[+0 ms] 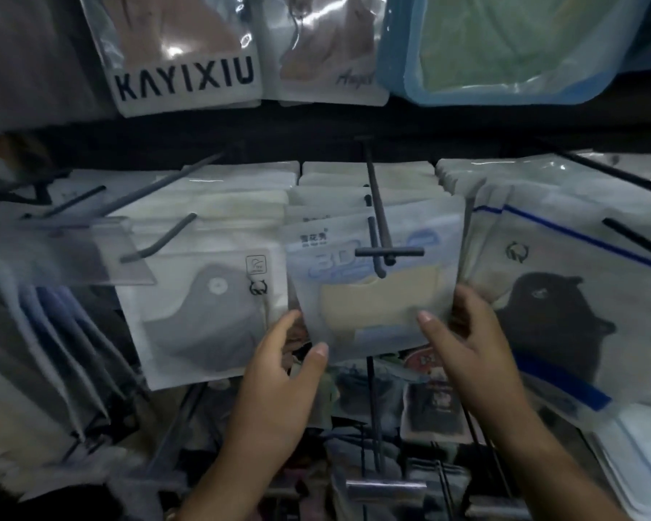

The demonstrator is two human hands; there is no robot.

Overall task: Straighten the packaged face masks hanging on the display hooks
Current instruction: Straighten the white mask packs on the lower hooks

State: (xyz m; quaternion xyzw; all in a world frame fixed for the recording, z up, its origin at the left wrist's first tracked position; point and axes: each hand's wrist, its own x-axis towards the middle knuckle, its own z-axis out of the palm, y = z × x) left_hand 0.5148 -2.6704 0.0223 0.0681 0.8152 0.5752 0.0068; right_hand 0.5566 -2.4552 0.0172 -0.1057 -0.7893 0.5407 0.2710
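Two bare hands grip the lower corners of a packaged face mask hanging at the centre of a retail display. The left hand, coming up from 6 o'clock, pinches the packet's bottom-left corner, thumb on the front face and fingers curled behind. The right hand clasps the bottom-right edge the same way, thumb laid across the front and fingers hidden behind the plastic. Neither hand is wide open; each is closed around the packet's edge.

The held packet, a frosted pouch printed "3D" in pale blue and showing a cream-coloured mask inside, hangs from a dark metal display hook with a short crossbar at its tip, and sits slightly tilted. More white packets are stacked behind it on the same hook.

At 9 o'clock of the pouch, just beside it, hangs a packet with a grey mask on its own grey hook. At 3 o'clock, touching or nearly touching the right hand, is a packet holding a black mask, trimmed with a blue line along its top. Further left, several bluish packets hang edge-on.

At 12 o'clock, on the row above, a pouch reads "KAYIXIU", beside another brownish packet and a blue-edged bag of green material. Below the hands, at 6 o'clock, further packets hang in dim light, their details unclear.
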